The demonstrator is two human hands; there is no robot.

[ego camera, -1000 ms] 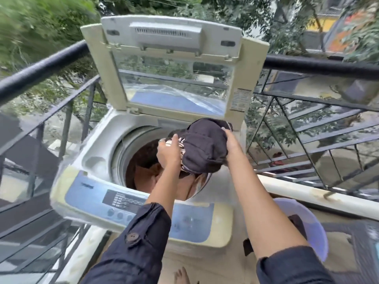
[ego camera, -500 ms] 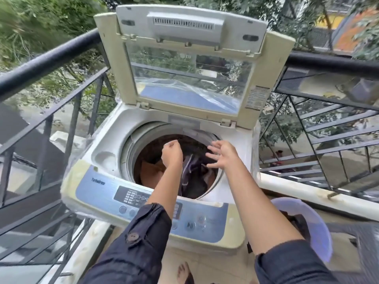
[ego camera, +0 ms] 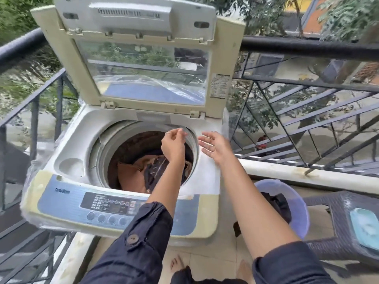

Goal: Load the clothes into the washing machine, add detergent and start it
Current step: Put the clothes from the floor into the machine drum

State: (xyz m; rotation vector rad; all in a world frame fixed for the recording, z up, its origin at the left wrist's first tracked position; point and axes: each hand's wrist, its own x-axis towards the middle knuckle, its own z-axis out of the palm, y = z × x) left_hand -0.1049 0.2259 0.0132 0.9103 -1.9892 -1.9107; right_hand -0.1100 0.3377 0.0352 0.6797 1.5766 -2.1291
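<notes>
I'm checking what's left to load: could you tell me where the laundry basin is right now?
In the head view, the lavender basin sits on the floor at the washing machine's right, below the right forearm, with dark clothes inside.

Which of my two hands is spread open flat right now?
The right hand, fingers splayed above the washer's right rim; the left hand is loosely curled over the drum.

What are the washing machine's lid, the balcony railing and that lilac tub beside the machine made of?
Washing machine lid: yellowed, matt plastic frame around a clear pane, glass or plastic, that shows the trees behind. Balcony railing: dark painted metal, judging by its thin straight bars. Lilac tub: smooth, slightly translucent plastic.
</notes>
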